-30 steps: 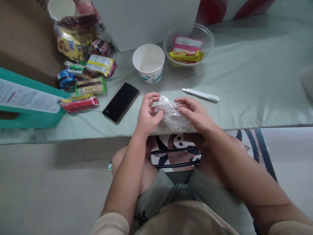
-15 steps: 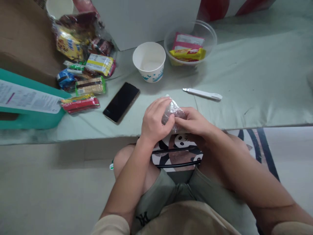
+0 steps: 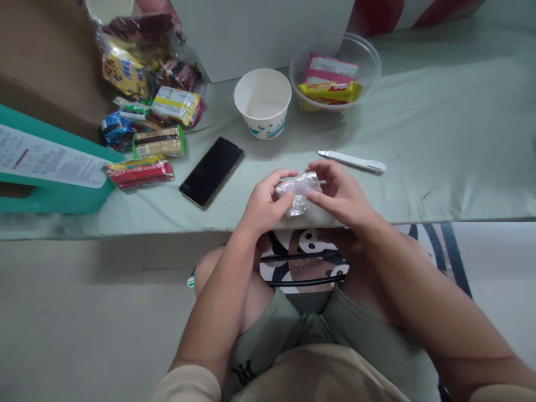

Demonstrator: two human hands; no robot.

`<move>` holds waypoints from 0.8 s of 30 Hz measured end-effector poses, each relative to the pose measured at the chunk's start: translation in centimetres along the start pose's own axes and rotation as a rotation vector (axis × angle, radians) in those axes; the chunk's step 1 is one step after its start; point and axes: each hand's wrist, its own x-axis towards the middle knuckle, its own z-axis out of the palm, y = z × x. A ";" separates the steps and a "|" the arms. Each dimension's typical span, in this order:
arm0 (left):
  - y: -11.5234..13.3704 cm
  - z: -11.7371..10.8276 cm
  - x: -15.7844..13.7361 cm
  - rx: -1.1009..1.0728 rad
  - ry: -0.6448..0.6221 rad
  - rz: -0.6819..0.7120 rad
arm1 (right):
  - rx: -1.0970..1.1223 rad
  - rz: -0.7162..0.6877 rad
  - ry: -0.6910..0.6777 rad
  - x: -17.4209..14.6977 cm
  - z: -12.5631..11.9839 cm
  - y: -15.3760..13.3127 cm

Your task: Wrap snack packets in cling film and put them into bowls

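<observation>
Now the left hand (image 3: 266,202) and right hand (image 3: 345,195) pinch crumpled clear film (image 3: 298,188) at frame centre, fingers bent around it. The left, over the film half a second ago, has uncovered it; reshaping seems unfinished. Outward: phone (image 3: 212,172) left of centre, paper cup (image 3: 268,129) upper centre.

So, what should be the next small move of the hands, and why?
Perhaps press the plastic flatter: the left hand could hold it while the right hand smooths it. It looks crumpled and uneven, and it sits between the two hands, with the left thumb on it.
</observation>
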 end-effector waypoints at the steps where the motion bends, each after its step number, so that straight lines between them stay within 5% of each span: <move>1: 0.0 -0.1 -0.1 -0.024 -0.022 -0.016 | 0.006 0.022 -0.072 0.0 0.0 -0.1; 3: 0.0 -0.3 -0.2 -0.034 -0.038 -0.018 | -0.023 0.066 -0.140 0.0 0.2 -0.3; 8: -0.9 -0.4 -0.6 0.114 -0.005 0.002 | -0.105 0.113 -0.040 0.3 1.0 -0.8; 13: 0.1 -0.5 -0.3 0.181 -0.015 -0.068 | -0.174 0.079 -0.145 0.0 0.7 -1.2; 18: 5.0 -0.7 1.9 0.407 -0.303 0.017 | -0.166 0.065 0.068 -0.2 -0.4 -2.6; 20: 6.0 -0.5 3.0 0.451 -0.333 0.098 | -0.140 0.067 0.150 0.1 -0.9 -3.2; 24: 4.6 0.1 3.2 0.169 -0.287 0.065 | -0.191 0.064 0.255 -0.1 -2.5 -3.2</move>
